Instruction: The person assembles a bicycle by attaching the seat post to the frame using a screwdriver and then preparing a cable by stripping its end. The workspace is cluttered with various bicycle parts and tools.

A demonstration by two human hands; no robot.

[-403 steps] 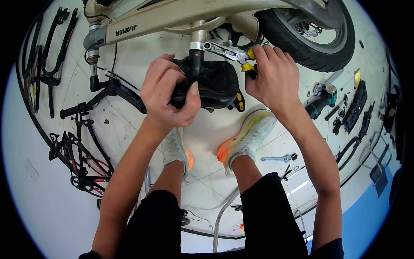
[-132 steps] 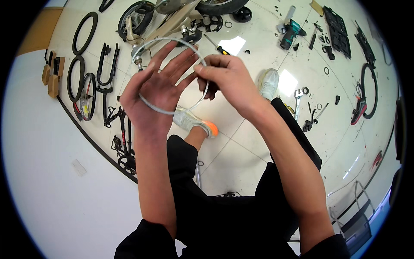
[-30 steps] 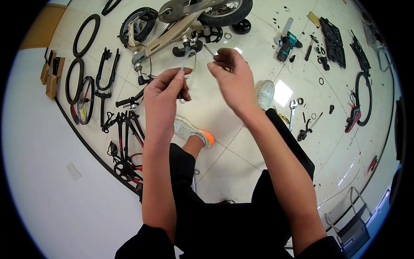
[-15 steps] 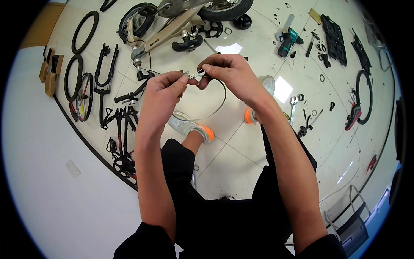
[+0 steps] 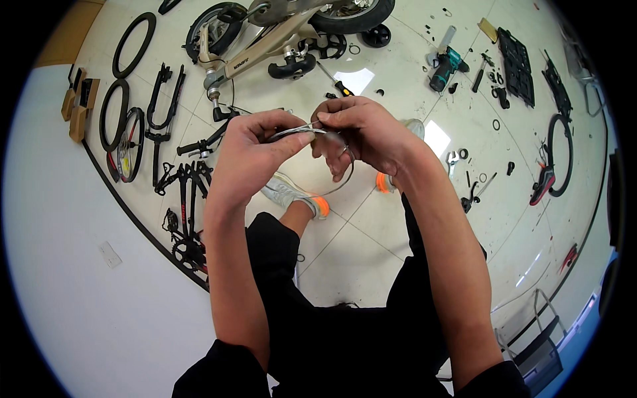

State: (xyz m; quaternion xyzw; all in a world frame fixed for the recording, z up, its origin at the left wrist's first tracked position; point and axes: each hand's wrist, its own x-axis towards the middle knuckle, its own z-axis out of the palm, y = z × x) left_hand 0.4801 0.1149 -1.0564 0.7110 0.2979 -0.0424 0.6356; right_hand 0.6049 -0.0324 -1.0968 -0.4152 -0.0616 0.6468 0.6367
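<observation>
Cable [image 5: 306, 129]: has moved since the earlier frame from a ring around the spread left hand [image 5: 255, 149] to bunched strands between it and the right hand [image 5: 368, 129]; thin, silvery-grey, one loop drooping below the right.
Left thumb and forefinger: clamped on the strands.
Right thumb and forefinger: pinched just beside.
Cable ends: hidden by fingers or lost in blur.
Loop's underside: faint before the left shoe [image 5: 285, 191].
</observation>
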